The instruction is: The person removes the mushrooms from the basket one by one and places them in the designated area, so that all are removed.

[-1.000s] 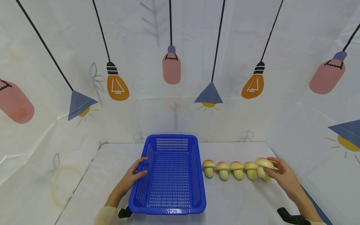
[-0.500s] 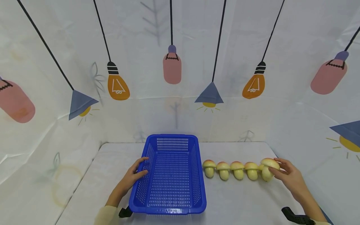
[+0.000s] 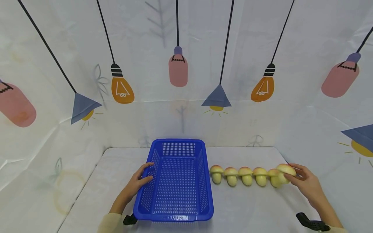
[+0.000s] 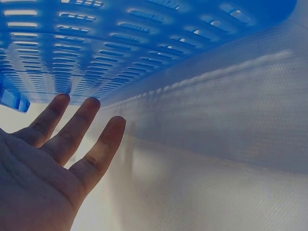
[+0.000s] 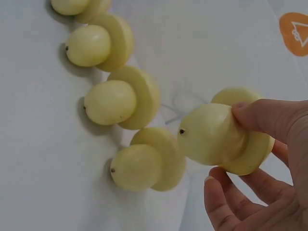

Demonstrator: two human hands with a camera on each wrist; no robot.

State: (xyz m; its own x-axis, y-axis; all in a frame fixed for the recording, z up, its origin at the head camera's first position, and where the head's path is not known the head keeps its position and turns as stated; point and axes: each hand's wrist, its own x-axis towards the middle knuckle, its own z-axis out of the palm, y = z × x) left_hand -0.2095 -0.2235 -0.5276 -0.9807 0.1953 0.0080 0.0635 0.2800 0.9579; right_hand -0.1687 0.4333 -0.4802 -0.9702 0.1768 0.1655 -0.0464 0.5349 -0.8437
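Note:
A blue perforated plastic basket (image 3: 175,181) sits on the table, its inside bare. My left hand (image 3: 133,184) touches its left rim with the thumb and one finger; in the left wrist view, other fingers (image 4: 98,154) stretch out, spread below the basket's side. With my right hand (image 3: 308,186) I pinch a toy mushroom (image 3: 287,170), pale yellow with a reddish cap top, between thumb and fingers. In the right wrist view this held mushroom (image 5: 211,132) appears lifted beside the row's end mushroom (image 5: 144,163). Several like it stand in a line, such as this leftmost mushroom (image 3: 217,174).
A white-covered table (image 3: 247,207) bears everything. Behind it hangs a white cloth (image 3: 239,126) printed with lamps and bulbs. Black straps (image 3: 311,222) show at the wrists. The mushroom row starts close to the basket's right side.
My right hand has shifted to the right with the pinched mushroom, uncovering the rightmost mushroom of the row. The left hand and the basket have stayed put.

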